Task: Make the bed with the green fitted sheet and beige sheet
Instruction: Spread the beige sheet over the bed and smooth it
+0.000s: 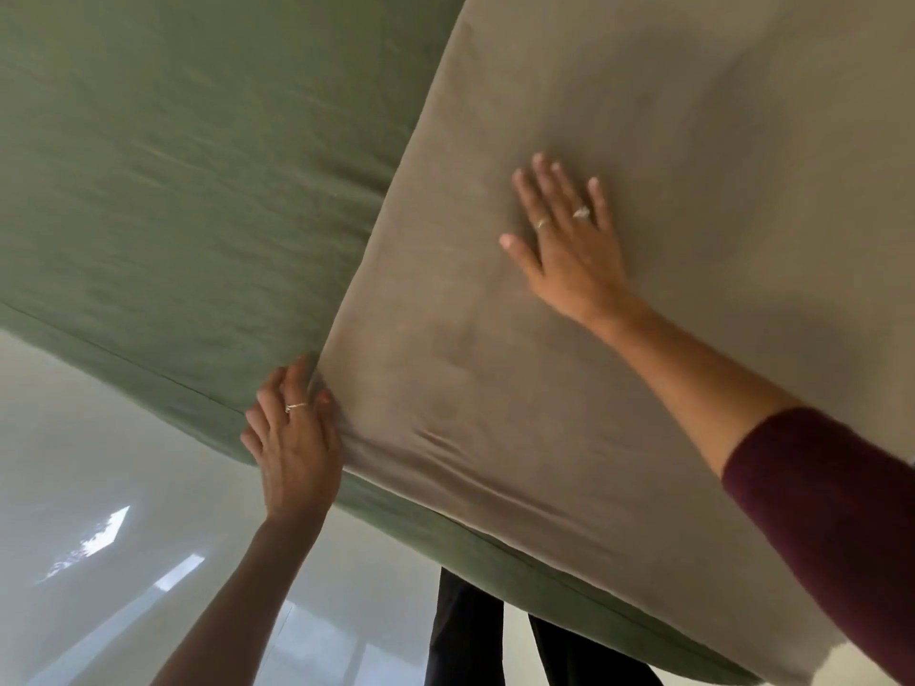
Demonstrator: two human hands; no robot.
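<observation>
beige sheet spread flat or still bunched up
Mostly spread flat: the beige sheet lies smooth over the green fitted sheet, with a few creases near its corner by the left hand.

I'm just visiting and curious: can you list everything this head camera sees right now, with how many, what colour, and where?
green fitted sheet: one, green, stretched over the bed, left and along the near edge
beige sheet: one, beige, lying over the green one, right side
floor: one, pale and glossy, lower left
rings: three seen, silvery, two on the right hand, one on the left
sleeve: one, dark red, right forearm
trouser legs: two, dark, below the bed edge
left hand: one, gripping the beige sheet's corner
right hand: one, flat on the beige sheet
</observation>
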